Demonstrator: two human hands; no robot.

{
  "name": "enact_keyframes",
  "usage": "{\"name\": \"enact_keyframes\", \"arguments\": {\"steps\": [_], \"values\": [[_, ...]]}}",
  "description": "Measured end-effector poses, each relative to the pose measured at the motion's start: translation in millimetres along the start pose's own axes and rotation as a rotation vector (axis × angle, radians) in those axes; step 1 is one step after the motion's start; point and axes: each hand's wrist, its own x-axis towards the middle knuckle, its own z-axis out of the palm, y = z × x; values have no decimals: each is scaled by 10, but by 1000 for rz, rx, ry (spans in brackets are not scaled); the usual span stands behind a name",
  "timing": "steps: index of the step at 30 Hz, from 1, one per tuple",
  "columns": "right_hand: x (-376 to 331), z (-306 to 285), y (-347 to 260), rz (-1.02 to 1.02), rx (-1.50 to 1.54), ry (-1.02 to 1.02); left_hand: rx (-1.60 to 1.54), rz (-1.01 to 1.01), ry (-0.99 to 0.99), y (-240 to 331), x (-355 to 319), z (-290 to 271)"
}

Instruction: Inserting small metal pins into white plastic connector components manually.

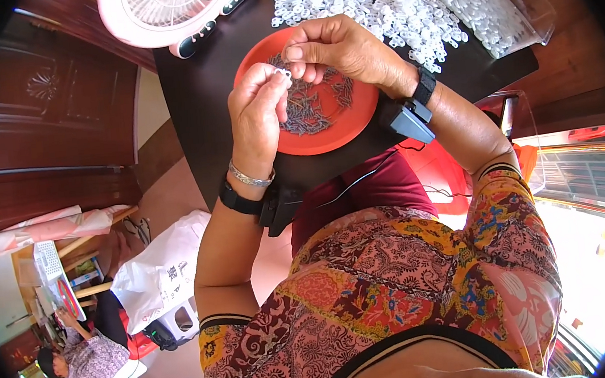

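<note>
Pinching one small white ring between both hands, left hand and right hand clamp together above the red plate; probably a pin is being fitted, needing careful alignment.

A small white plastic ring, apparently like those heaped at the frame's top, sits pinched between the fingertips of both hands just above the round orange-red dish of small dark screws, upper centre.

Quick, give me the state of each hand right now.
Left hand: closed, pinching a small white plastic piece at its fingertips.
Right hand: closed, fingertips pinched at the same white piece, above the red plate.
</note>
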Motion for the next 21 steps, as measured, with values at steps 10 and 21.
{"name": "enact_keyframes", "arguments": {"steps": [10, 21], "values": [[-38, 65, 3, -23, -45, -49, -6, 23, 0, -19, -9, 8], [-61, 51, -6, -25, -241, -67, 170, 100, -11, -109, -1, -4]]}}
